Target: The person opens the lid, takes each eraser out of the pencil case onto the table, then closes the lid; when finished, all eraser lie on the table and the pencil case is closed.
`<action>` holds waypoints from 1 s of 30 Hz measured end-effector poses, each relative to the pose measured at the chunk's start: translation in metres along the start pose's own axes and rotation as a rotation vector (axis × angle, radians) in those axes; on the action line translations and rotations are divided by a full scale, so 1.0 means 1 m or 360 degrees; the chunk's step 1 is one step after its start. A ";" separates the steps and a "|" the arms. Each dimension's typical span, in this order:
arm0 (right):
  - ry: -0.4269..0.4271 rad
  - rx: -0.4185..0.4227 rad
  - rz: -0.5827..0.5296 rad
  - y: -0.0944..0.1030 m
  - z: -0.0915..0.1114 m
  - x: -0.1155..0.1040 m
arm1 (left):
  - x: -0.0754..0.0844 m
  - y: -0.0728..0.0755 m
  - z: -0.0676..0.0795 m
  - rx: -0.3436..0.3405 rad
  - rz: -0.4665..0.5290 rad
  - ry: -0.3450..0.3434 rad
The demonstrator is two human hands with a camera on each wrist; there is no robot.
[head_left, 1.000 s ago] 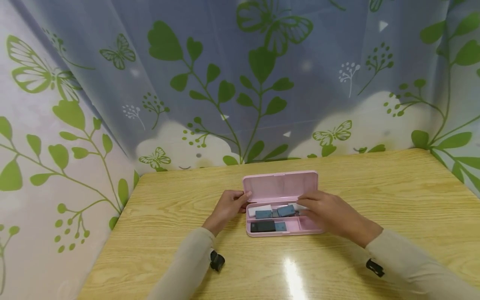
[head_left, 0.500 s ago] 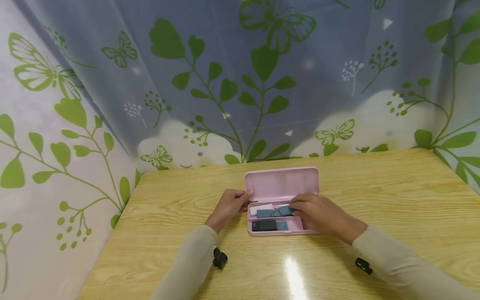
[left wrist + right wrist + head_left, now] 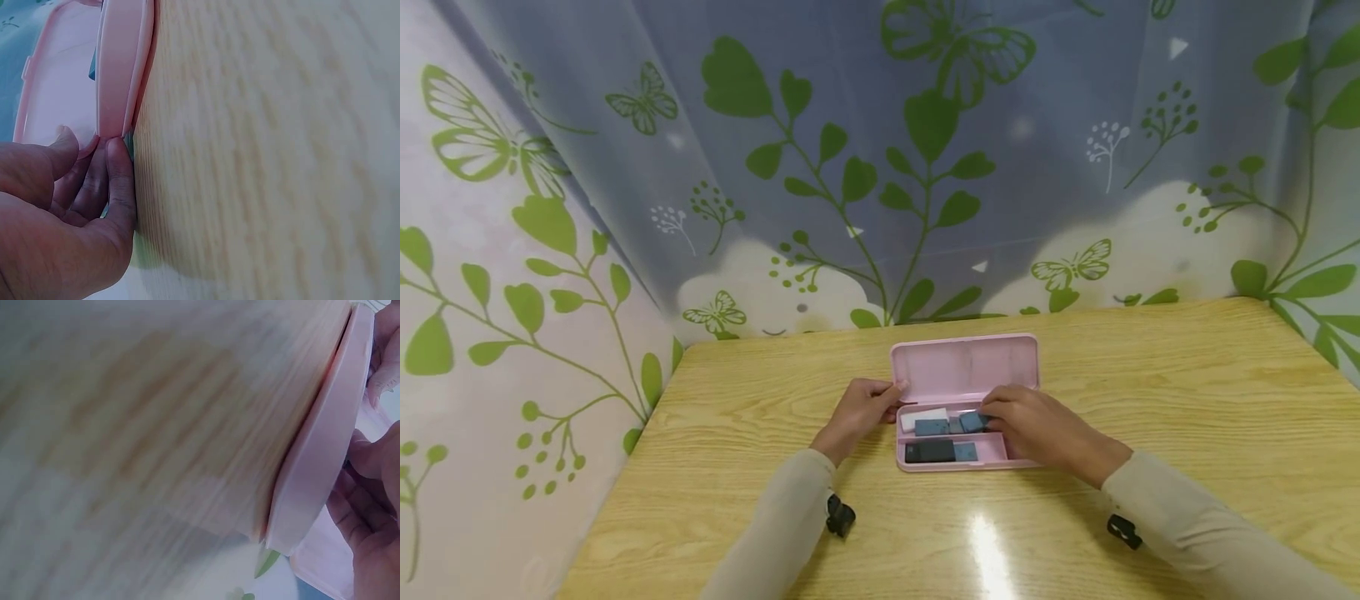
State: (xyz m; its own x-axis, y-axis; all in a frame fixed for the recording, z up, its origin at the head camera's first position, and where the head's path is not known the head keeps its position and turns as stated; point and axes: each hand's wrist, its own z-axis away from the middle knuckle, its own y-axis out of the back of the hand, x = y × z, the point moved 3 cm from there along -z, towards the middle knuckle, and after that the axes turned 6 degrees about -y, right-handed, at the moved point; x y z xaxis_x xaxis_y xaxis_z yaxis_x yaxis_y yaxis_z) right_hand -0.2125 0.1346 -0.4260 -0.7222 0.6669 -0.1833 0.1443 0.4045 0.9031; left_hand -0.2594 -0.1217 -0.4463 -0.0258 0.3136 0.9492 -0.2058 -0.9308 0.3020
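Observation:
A pink pencil case (image 3: 955,465) lies on the table with its lid (image 3: 955,367) raised. My left hand (image 3: 863,410) holds the lid's left edge near the hinge, thumb on the inner face and fingers behind; the left wrist view shows these fingers beside the case's end wall. In the case's back compartment are a white block (image 3: 917,418), a blue block (image 3: 929,427) and a small tilted blue block (image 3: 972,422). My right hand (image 3: 1037,425) reaches in, thumb and fingertips pinching the right end of the tilted block; its palm hides the case's right end.
A black block with a blue end (image 3: 929,451) lies in the front compartment, left of a pink divider. The wooden table (image 3: 745,392) reaches back to a printed leaf-and-butterfly curtain (image 3: 820,167). Black wrist cameras sit on both sleeves.
My right hand has moved left and closer in over the tilted blue block, then nearly stopped. The left hand stays at the lid's edge.

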 end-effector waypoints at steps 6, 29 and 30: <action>-0.0025 -0.0019 -0.0045 0.010 0.001 0.000 | 0.001 0.001 0.001 0.0004 0.0003 -0.0008; -0.0086 0.0196 -0.0080 0.051 0.042 0.034 | 0.002 0.001 0.002 0.0022 -0.0020 0.0004; -0.0115 0.0188 -0.0070 0.052 0.044 0.036 | 0.002 0.001 0.002 0.0022 -0.0017 0.0004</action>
State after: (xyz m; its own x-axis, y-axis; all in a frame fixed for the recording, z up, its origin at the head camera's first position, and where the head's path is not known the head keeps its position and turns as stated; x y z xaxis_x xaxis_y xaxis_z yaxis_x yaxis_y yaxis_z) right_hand -0.2013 0.2075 -0.4032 -0.6795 0.6886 -0.2531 0.1952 0.5022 0.8424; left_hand -0.2575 -0.1224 -0.4440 -0.0261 0.3241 0.9457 -0.1923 -0.9299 0.3134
